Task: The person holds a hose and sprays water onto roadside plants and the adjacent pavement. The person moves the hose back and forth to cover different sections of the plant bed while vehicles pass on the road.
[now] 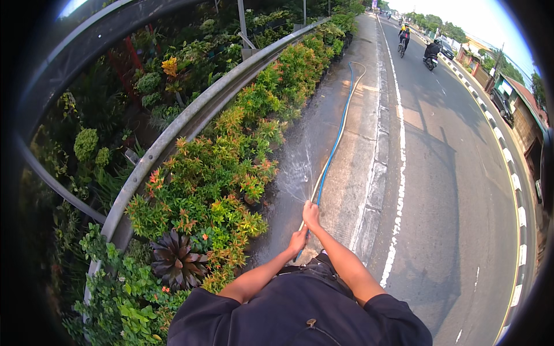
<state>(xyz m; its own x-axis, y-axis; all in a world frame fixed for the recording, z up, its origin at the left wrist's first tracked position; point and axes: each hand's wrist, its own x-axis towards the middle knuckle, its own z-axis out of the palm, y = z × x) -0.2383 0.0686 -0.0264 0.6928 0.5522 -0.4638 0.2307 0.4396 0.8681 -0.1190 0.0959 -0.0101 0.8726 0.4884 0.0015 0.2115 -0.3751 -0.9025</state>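
Note:
Both my hands grip a garden hose in front of my body. My right hand (310, 214) is closed around its end, and water sprays from there in thin fanned jets up and to the left. Lower and a little to the left, my left hand (298, 240) closes on the hose just behind. A blue and pale hose (338, 134) runs up the concrete walkway and loops back at the far end. Left of the spray stands a row of shrubs (216, 173) with green, yellow and red leaves. The pavement beside them looks wet.
A metal guardrail (190, 114) curves behind the shrubs, with denser plants beyond. A dark-leaved bromeliad (178, 263) grows near my left elbow. Right of the walkway, past a kerb (377, 173), lies a road (437, 181) carrying a cyclist (404, 36) and a motorcycle rider (432, 52).

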